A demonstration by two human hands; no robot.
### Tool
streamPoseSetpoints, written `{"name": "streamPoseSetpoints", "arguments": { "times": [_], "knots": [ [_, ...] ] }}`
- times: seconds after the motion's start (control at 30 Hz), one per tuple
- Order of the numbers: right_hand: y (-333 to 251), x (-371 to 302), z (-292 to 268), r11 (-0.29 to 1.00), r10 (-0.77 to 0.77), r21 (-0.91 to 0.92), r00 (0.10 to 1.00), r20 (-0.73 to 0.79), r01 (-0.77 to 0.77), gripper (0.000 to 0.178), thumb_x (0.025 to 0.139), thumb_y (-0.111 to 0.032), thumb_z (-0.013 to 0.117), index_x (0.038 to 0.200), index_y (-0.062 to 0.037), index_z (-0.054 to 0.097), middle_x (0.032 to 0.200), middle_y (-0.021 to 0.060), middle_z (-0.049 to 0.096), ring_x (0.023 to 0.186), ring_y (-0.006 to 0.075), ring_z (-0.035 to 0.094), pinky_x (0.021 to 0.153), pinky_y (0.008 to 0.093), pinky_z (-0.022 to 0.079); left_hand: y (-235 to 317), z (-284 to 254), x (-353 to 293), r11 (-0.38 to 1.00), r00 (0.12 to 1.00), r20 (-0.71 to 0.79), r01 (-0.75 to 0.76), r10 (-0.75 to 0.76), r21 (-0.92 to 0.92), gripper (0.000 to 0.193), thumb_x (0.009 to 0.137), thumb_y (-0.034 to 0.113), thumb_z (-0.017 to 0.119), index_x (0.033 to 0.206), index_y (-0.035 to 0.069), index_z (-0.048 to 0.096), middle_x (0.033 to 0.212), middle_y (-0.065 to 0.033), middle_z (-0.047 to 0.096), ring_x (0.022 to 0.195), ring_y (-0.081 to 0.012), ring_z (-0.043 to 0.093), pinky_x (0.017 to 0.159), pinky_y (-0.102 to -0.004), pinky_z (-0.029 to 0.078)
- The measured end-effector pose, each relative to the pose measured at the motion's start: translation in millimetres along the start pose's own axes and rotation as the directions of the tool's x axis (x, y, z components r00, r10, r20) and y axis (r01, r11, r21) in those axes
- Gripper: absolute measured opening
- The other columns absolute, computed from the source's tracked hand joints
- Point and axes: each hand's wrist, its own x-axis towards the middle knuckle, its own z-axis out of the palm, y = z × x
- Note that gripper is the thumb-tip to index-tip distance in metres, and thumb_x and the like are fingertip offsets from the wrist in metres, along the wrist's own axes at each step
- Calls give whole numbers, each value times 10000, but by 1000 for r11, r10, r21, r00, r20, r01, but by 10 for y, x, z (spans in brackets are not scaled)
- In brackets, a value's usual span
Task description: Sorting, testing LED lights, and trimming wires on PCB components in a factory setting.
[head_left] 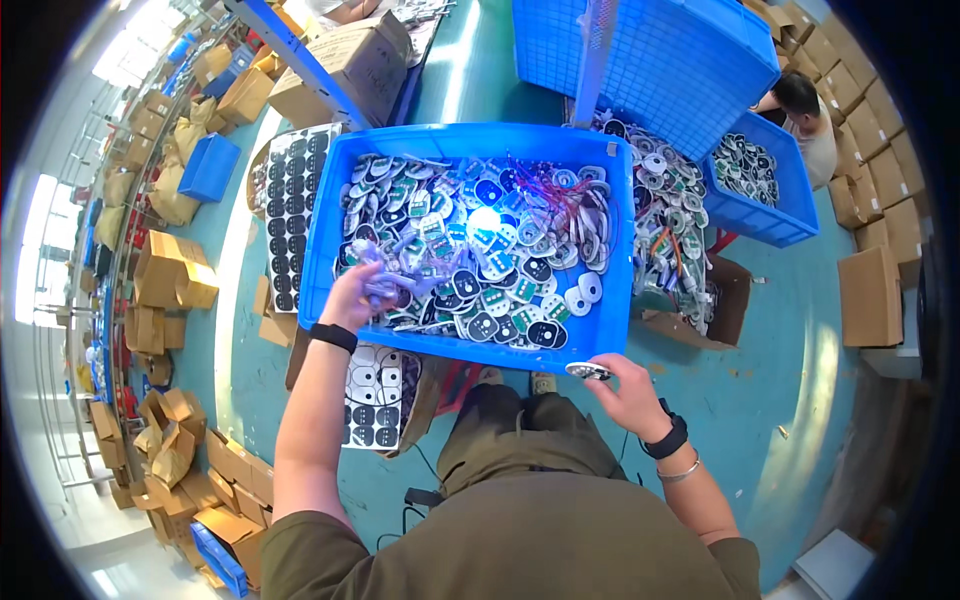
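A blue plastic bin [470, 352] in front of me is full of small round-ended white and black discs with green circuit boards [437, 243]. My left hand [362, 288] reaches over the bin's left side. Around its fingers is a pale purple, blurred shape, so I cannot tell whether it grips anything. At the near right corner, my right hand [626, 396] is closed on a flat round disc [588, 370], seen edge-on just outside the rim. A glaring white-blue light [485, 222] shines over the middle of the pile.
Thin red wires [560, 192] tangle at the bin's far right. Sheets of black stickers [292, 215] and white-and-black stickers [374, 395] lie to the left. More parts fill a carton [728, 300] and a second blue bin [765, 215] on the right, near another person [808, 125].
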Motion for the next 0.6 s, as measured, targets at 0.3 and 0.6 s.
{"name": "streamPoseSetpoints", "arguments": {
  "times": [0.3,0.6],
  "knots": [
    [50,770,304,979,-101,-152,968,230,138,214,719,-141,589,887,-23,530,861,130,550,810,304,524,676,375,431,412,349,127,28,618,272,-430,738,902,388,737,262,599,1025,8,543,945,-182,565,839,-291,554,750,-329,436],
    [518,1437,1037,878,220,-478,869,443,22,175,712,-151,559,844,-40,532,790,146,579,776,314,565,644,422,452,463,680,1471,-46,885,161,-157,436,987,407,712,383,565,857,5,604,918,-208,582,848,-339,566,735,-398,449]
  ]
}}
